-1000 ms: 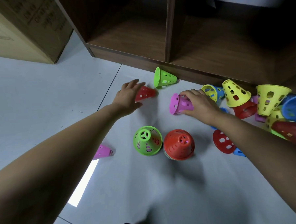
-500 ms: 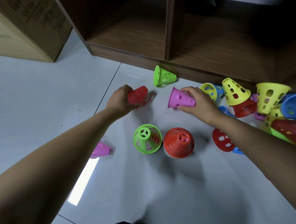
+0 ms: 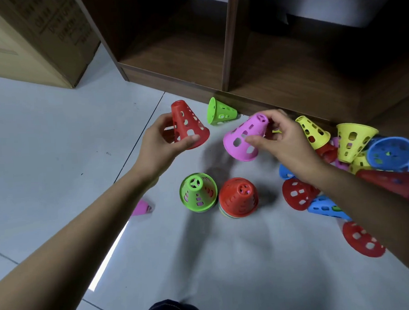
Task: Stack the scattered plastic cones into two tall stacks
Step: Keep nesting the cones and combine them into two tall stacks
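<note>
My left hand (image 3: 161, 143) grips a red perforated cone (image 3: 188, 125), held upright above the floor. My right hand (image 3: 284, 140) pinches a pink cone (image 3: 244, 138), tilted with its narrow top up and to the right. Below them two stacks stand on the floor side by side: one topped by a green cone (image 3: 198, 192), the other by a red cone (image 3: 238, 197). A loose green cone (image 3: 220, 111) lies on its side by the shelf base. A small pink cone (image 3: 142, 207) lies partly hidden behind my left forearm.
A heap of yellow, blue and red cones (image 3: 354, 144) lies at the right, partly under my right arm. A dark wooden shelf unit (image 3: 226, 47) stands along the back. A cardboard box (image 3: 31, 38) sits at the far left. The floor is pale tile.
Both hands have lifted their cones off the floor. The red cone is now upright in my left hand, and the pink cone has been raised and tilted in my right.
</note>
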